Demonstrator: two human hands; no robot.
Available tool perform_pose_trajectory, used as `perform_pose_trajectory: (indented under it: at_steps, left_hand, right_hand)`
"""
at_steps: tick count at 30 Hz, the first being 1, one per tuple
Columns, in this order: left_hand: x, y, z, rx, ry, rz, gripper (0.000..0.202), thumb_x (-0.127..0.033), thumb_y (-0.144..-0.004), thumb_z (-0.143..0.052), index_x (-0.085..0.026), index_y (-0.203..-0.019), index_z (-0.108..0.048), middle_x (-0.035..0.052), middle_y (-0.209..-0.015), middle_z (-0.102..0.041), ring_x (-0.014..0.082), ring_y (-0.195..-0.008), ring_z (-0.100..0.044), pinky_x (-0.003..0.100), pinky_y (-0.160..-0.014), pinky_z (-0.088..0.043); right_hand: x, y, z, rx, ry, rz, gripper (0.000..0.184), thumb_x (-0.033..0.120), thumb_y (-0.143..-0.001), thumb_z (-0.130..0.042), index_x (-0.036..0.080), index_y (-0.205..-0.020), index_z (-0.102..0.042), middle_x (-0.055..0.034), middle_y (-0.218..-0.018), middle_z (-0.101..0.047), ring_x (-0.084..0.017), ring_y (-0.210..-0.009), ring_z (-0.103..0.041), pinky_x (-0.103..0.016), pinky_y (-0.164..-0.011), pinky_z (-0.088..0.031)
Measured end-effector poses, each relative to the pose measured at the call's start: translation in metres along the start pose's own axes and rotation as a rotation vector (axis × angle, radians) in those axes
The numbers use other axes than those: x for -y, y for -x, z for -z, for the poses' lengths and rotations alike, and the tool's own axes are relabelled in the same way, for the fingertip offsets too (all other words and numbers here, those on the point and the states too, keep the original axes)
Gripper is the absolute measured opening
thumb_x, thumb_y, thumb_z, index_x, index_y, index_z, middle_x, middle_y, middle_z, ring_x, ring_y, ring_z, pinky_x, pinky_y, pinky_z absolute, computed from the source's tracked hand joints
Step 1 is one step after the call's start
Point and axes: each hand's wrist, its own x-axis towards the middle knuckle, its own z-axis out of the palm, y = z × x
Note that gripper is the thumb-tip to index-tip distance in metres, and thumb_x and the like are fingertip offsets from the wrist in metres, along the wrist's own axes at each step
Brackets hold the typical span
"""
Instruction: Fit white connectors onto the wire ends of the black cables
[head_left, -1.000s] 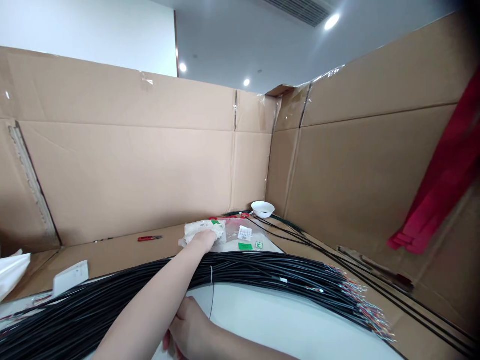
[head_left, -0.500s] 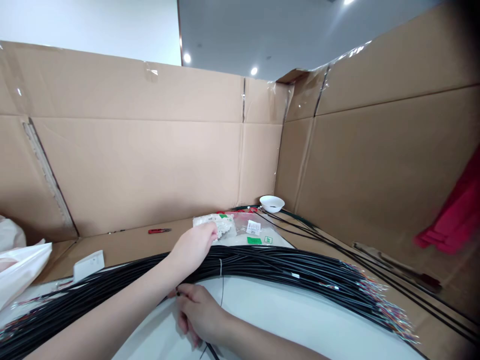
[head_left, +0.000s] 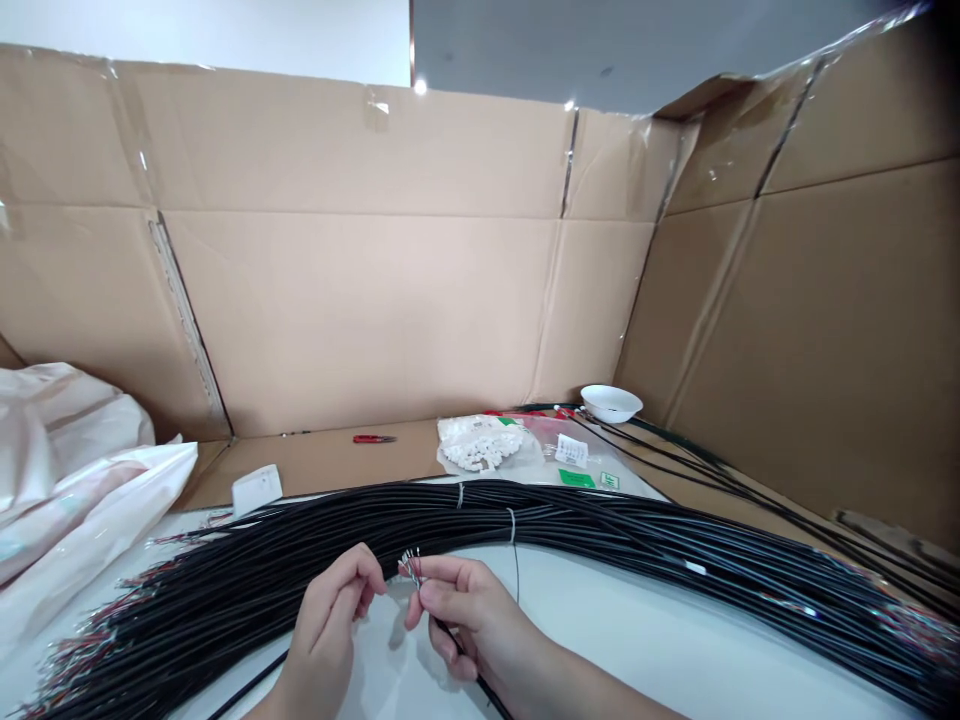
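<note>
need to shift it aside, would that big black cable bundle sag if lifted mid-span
Probably floppy: the black cable bundle lies curved across the white table. Likely heavy, with so many strands. Only thin ties bind it, so ends may splay.

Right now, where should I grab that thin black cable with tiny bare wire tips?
Pinch the jacket of the thin black cable just behind its bare wire tips, from the near side, as the right hand does. The tips look delicate; the thick black cable bundle blocks the far side.
</note>
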Motion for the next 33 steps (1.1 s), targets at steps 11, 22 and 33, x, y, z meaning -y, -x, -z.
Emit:
perform_pose_trajectory:
  at_steps: [11,22,33]
  left_hand:
    - [0.009,0.004,-0.001,0.063,0.092,0.195,0.027,-0.038,-0.083,-0.038,-0.019,-0.074,-0.055,-0.0026,-0.059,-0.041,0.013,-0.052,-0.035,0.022,-0.047,-0.028]
    - [-0.01,0.004,-0.005,0.137,-0.016,0.154,0.026,-0.038,-0.083,-0.045,-0.019,-0.07,-0.058,-0.0004,-0.069,-0.046,0.0146,-0.062,-0.044,0.022,-0.054,-0.032]
    - [-0.011,0.005,-0.006,0.131,-0.043,0.159,0.027,-0.037,-0.082,-0.046,-0.018,-0.063,-0.05,-0.0019,-0.064,-0.043,0.0136,-0.058,-0.039,0.021,-0.052,-0.03]
  right_hand:
    - [-0.011,0.0,-0.002,-0.05,0.178,0.117,0.027,0.032,-0.067,-0.059,0.017,-0.081,-0.041,0.0,-0.061,-0.062,-0.002,-0.032,-0.029,-0.014,-0.031,-0.018]
    - [-0.013,0.006,-0.003,-0.084,0.268,0.197,0.033,0.043,-0.071,-0.06,0.017,-0.079,-0.042,0.0015,-0.058,-0.059,-0.002,-0.033,-0.031,-0.015,-0.033,-0.022]
    - [-0.016,0.007,-0.001,-0.13,0.249,0.24,0.035,0.044,-0.077,-0.054,0.019,-0.094,-0.036,0.0012,-0.063,-0.06,-0.003,-0.034,-0.034,-0.014,-0.034,-0.024]
